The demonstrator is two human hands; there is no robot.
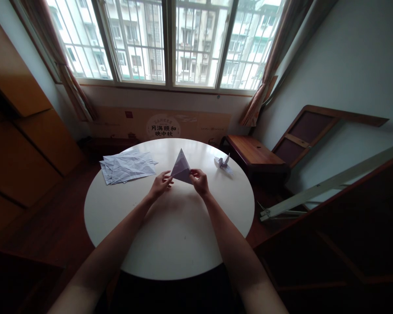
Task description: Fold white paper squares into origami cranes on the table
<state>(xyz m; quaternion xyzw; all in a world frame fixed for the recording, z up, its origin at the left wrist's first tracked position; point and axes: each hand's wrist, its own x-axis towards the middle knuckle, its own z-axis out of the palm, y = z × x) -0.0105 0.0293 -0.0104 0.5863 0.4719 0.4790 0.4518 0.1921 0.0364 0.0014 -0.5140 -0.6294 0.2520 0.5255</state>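
Left hand [160, 184] and right hand [199, 181] each pinch a lower corner of the pale folded paper triangle [181, 168], held upright over the round white table [170, 235] at frame centre. Risk: uneven finger pressure could skew the crease or tear the thin paper.

Both forearms are reaching forward and converging. The left hand [160, 185] and right hand [199, 182] are pinching thumb against fingertips, facing each other, slightly apart.

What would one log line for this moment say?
left hand: pinches folded paper | right hand: pinches same paper | table: paper stack left, paper crane right
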